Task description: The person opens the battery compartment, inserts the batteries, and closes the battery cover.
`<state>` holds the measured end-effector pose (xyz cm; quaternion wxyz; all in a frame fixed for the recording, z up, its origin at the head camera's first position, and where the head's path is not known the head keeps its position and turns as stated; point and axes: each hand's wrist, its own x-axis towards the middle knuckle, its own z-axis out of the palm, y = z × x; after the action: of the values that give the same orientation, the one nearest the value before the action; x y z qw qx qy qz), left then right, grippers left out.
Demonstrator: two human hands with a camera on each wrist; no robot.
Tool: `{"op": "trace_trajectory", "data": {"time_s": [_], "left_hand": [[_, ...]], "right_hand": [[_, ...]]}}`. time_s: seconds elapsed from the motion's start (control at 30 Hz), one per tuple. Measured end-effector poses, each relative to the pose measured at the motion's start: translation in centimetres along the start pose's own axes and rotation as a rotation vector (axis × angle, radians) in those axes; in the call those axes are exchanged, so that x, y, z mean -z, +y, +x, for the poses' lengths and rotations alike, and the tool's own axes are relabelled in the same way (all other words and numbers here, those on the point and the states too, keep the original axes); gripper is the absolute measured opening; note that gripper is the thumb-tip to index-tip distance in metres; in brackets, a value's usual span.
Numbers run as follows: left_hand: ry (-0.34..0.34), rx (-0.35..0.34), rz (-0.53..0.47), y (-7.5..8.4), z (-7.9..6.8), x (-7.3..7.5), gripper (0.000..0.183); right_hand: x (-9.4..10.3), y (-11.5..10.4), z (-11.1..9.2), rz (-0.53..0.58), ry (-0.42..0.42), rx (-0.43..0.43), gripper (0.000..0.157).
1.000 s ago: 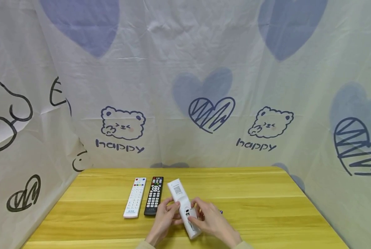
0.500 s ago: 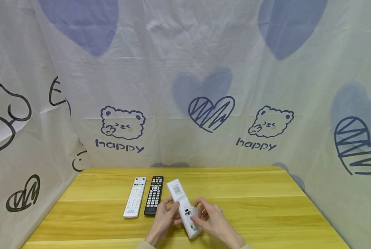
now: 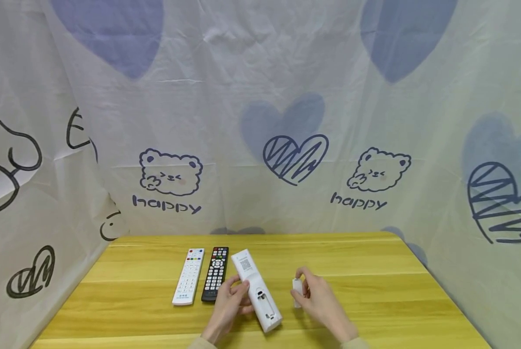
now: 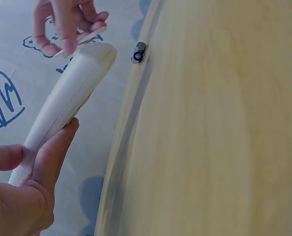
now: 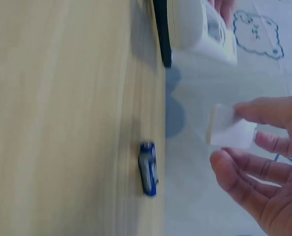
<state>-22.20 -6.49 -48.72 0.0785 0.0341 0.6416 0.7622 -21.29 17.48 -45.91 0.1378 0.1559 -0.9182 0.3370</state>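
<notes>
My left hand (image 3: 231, 300) grips a white remote control (image 3: 252, 280), tilted with its back up. The battery compartment (image 3: 267, 306) in its lower half is uncovered, and no battery shows inside. To the right of the remote, my right hand (image 3: 320, 296) pinches the small white battery cover (image 3: 297, 290) between thumb and fingers, apart from the remote. In the right wrist view the cover (image 5: 230, 129) hangs in the air beside blue batteries (image 5: 147, 168) lying on the table. From the head, the right hand hides these batteries.
A second white remote (image 3: 188, 276) and a black remote (image 3: 215, 274) lie face up, side by side, left of the hands. The wooden table (image 3: 374, 271) ends at a pale cloth backdrop (image 3: 225, 194) with hearts and bears printed on it.
The battery cover has come off the remote, and my right hand has carried it to the right. The left hand keeps its hold on the remote, nearly in place.
</notes>
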Motion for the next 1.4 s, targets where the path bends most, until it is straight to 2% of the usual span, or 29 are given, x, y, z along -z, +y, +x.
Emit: {"op": "trace_trajectory", "data": {"time_s": [0.2, 0.53, 0.87, 1.2, 1.4], "left_hand": [[0.006, 0.0, -0.003, 0.0, 0.1, 0.1, 0.052], [0.007, 0.003, -0.006, 0.2, 0.0, 0.1, 0.053], [-0.009, 0.005, 0.002, 0.2, 0.0, 0.1, 0.055], [-0.009, 0.013, -0.013, 0.2, -0.1, 0.1, 0.053], [-0.01, 0.009, -0.009, 0.1, -0.1, 0.1, 0.053]], "right_hand": [[1.0, 1.5, -0.1, -0.089, 0.033, -0.098, 0.025], [2.7, 4.1, -0.6, -0.087, 0.005, -0.261, 0.031], [3.4, 6.3, -0.9, -0.146, -0.008, -0.296, 0.03], [3.5, 6.6, -1.1, -0.167, -0.104, -0.387, 0.026], [3.3, 6.7, -1.2, -0.164, -0.121, -0.411, 0.024]]}}
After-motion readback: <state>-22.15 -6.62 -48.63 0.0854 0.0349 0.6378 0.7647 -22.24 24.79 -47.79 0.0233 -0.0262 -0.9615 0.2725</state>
